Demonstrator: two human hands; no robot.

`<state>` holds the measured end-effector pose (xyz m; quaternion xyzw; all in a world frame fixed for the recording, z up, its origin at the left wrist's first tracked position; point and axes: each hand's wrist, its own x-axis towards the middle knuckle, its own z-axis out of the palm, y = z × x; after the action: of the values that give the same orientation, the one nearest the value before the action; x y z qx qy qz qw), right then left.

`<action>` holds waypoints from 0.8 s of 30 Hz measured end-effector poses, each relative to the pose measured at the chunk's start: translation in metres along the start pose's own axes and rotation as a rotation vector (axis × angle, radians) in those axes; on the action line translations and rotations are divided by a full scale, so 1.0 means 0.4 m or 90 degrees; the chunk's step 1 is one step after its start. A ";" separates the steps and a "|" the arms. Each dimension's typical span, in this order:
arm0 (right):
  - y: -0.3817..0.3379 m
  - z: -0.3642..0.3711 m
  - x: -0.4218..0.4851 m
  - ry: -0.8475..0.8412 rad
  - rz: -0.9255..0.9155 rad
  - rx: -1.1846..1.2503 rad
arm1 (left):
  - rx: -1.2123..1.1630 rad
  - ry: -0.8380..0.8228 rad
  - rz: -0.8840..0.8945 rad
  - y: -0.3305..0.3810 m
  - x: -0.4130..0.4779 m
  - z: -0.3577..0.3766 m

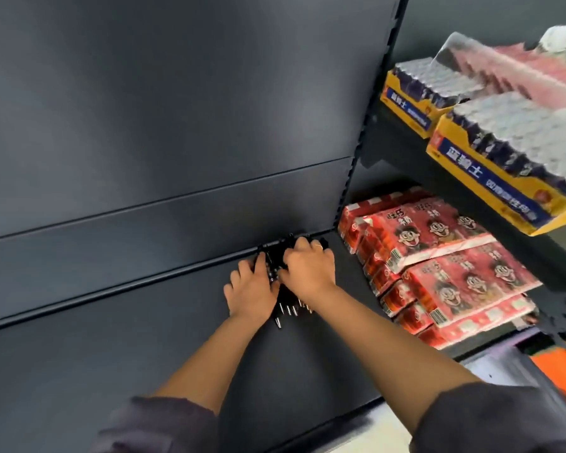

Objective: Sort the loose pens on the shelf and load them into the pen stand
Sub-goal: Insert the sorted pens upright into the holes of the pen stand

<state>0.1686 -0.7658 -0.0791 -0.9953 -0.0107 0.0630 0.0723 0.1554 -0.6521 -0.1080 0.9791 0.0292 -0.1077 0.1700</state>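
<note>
Pens (290,309) lay bunched at shelf (138,361) rear, vs back panel (177,132). R hand (307,269) curled over bunch; L hand (250,291) pressed its side, grip unclear. No stand in view. Best: align tips one way, lift small lots.

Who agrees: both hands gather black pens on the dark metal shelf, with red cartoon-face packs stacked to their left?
Wrong side: the head view shows the red cartoon-face packs stacked to the right of the left hand and right hand gathering black pens on the dark metal shelf.
</note>
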 end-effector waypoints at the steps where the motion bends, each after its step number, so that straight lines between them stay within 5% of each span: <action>1: -0.002 0.000 0.004 0.001 0.002 -0.001 | -0.003 -0.001 -0.003 -0.004 0.002 -0.001; 12: -0.069 0.012 0.030 -0.102 0.054 -0.092 | -0.117 -0.076 -0.079 -0.053 0.034 -0.047; 24: -0.097 0.030 -0.020 -0.099 0.076 -0.147 | -0.187 -0.055 0.086 -0.124 -0.010 -0.051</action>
<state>0.1588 -0.7260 -0.0843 -0.9880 0.0357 0.1428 -0.0475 0.1510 -0.5986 -0.1047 0.9380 -0.0285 -0.1329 0.3188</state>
